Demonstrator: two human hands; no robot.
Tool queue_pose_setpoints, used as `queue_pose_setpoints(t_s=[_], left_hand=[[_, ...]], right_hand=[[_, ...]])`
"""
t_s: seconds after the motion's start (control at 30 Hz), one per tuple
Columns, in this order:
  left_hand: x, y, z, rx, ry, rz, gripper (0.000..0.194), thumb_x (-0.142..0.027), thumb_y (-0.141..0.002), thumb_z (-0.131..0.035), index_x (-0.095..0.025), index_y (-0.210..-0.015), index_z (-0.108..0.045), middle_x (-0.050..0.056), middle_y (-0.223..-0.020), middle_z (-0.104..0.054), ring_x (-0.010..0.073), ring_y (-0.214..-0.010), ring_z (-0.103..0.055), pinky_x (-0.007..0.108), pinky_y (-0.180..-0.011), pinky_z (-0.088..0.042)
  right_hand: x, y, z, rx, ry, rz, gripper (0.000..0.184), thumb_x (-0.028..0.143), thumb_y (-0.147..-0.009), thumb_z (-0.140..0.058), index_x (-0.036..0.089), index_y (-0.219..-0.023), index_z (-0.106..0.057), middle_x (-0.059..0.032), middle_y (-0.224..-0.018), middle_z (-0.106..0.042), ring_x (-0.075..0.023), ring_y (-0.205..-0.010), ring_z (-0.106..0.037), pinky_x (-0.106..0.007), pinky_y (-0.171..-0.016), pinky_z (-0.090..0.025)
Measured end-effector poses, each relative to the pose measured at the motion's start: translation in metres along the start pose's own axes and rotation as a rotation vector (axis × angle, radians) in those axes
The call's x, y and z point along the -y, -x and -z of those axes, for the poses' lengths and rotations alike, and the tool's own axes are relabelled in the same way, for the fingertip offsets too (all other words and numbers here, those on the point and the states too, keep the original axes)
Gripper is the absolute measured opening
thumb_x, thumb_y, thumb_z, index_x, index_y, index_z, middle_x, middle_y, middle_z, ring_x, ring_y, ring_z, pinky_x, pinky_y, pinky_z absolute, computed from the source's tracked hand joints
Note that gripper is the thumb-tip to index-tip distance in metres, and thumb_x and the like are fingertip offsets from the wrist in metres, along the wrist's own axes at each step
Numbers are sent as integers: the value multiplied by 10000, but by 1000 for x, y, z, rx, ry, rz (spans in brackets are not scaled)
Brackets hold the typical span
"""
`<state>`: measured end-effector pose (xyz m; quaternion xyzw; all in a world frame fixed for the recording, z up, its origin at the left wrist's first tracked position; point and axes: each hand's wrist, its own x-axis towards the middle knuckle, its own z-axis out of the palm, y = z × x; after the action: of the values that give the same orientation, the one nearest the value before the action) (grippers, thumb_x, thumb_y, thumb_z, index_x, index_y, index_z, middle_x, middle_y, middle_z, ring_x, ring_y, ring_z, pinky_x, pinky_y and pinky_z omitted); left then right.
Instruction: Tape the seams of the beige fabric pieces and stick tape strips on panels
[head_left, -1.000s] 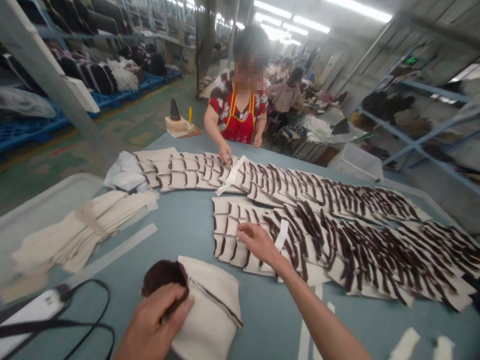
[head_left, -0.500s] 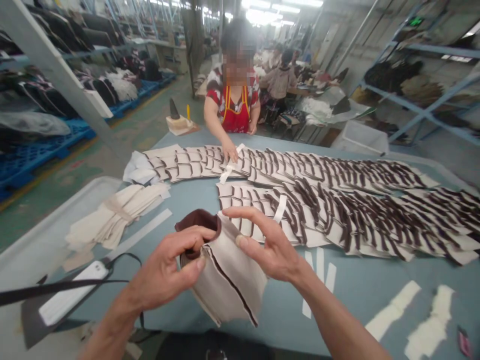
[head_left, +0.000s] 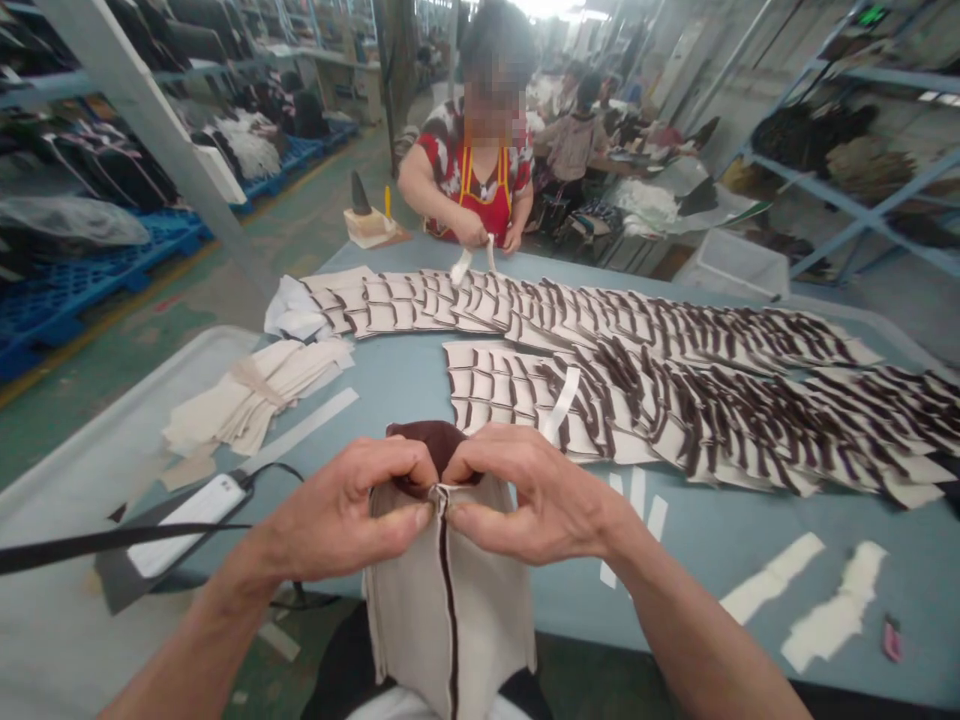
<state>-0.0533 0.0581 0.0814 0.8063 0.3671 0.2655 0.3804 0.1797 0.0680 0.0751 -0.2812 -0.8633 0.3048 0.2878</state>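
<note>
A cream fabric pouch-like piece (head_left: 487,610) with a dark brown lining hangs upright in front of me, its open mouth at the top. Down its front runs a seam with a dark brown strip. My left hand (head_left: 360,505) pinches the top edge just left of this seam, thumb outside and fingers over the rim. On the seam's other side my right hand (head_left: 525,495) pinches the same edge in the same way. The two thumbs nearly meet at the seam. The lower end of the piece hangs over my lap.
Two long rows of overlapping cream and brown pieces (head_left: 675,410) lie across the blue table (head_left: 390,375). At left are a tied cream bundle (head_left: 225,395) and a white power strip (head_left: 187,525). Pale strips (head_left: 832,605) lie at right. A co-worker (head_left: 480,180) stands opposite, holding a white strip.
My right hand has come down and left to pinch the rim beside my left hand. The piece has turned seam-forward and lowered. The co-worker's hand has lifted a white strip off the row.
</note>
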Motion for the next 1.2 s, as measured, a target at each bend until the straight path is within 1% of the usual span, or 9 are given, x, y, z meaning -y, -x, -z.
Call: queue_pose_setpoints(t_s=[0.13, 0.27, 0.5, 0.67, 0.77, 0.93, 1.07, 1.13, 1.2], left_hand=[[-5, 1, 3, 30, 38, 12, 143, -211, -864, -570, -192, -764, -671, -35, -699, -679, 110, -642, -595, 198, -650, -467], [-7, 2, 8, 68, 32, -40, 156, -169, -900, -563, -188, -811, -689, -41, -739, -719, 95, -669, -640, 177, -680, -496], [-13, 10, 0, 11, -66, -131, 190, -104, -901, -546, -187, -837, -705, -53, -753, -739, 75, -680, -654, 175, -707, -474], [-11, 14, -8, -6, -5, -64, 179, -157, -918, -544, -195, -816, -686, -59, -730, -696, 84, -661, -618, 192, -667, -443], [-4, 14, -10, 25, 94, -9, 201, -182, -921, -514, -195, -777, -654, -53, -719, -657, 102, -673, -598, 210, -678, -443], [10, 17, -18, 63, 305, 63, 208, -255, -944, -504, -193, -773, -605, -25, -750, -612, 144, -720, -596, 250, -687, -456], [14, 16, -20, 63, 358, 60, 253, -317, -961, -516, -191, -759, -600, -25, -719, -587, 147, -695, -578, 251, -653, -450], [11, 14, -17, 53, 287, 49, 241, -282, -950, -528, -187, -750, -623, -31, -707, -616, 132, -671, -585, 235, -645, -449], [5, 12, -10, 41, 164, 30, 221, -226, -938, -542, -185, -753, -655, -44, -694, -650, 111, -641, -590, 214, -634, -441]], right_hand=[[4, 3, -6, -21, -68, -14, 89, 230, -906, -647, 202, -823, -634, 19, -752, -648, -130, -696, -567, -261, -710, -427], [9, 3, -7, -23, -89, -50, 120, 252, -896, -676, 198, -810, -613, 29, -736, -618, -117, -672, -534, -248, -676, -400], [13, 8, -11, -16, -94, -68, 192, 261, -891, -678, 206, -756, -553, 49, -688, -554, -108, -641, -489, -249, -661, -367], [12, 13, -12, 6, -111, -90, 214, 297, -917, -707, 197, -787, -570, 46, -718, -578, -105, -666, -518, -246, -693, -383], [11, 12, -13, 11, -136, -83, 240, 329, -950, -722, 190, -807, -588, 39, -749, -595, -105, -684, -526, -245, -703, -384], [4, 10, -14, 41, -230, -92, 330, 405, -973, -735, 186, -780, -582, 51, -721, -539, -99, -668, -486, -236, -670, -365], [2, 12, -15, 69, -310, -131, 298, 390, -982, -719, 183, -799, -608, 46, -732, -565, -98, -662, -496, -224, -652, -383], [5, 13, -15, 46, -254, -147, 232, 327, -967, -711, 182, -811, -619, 37, -744, -599, -104, -671, -521, -228, -660, -393], [11, 13, -16, -14, -130, -162, 125, 245, -921, -698, 180, -835, -635, 16, -779, -653, -120, -706, -567, -244, -698, -409]])
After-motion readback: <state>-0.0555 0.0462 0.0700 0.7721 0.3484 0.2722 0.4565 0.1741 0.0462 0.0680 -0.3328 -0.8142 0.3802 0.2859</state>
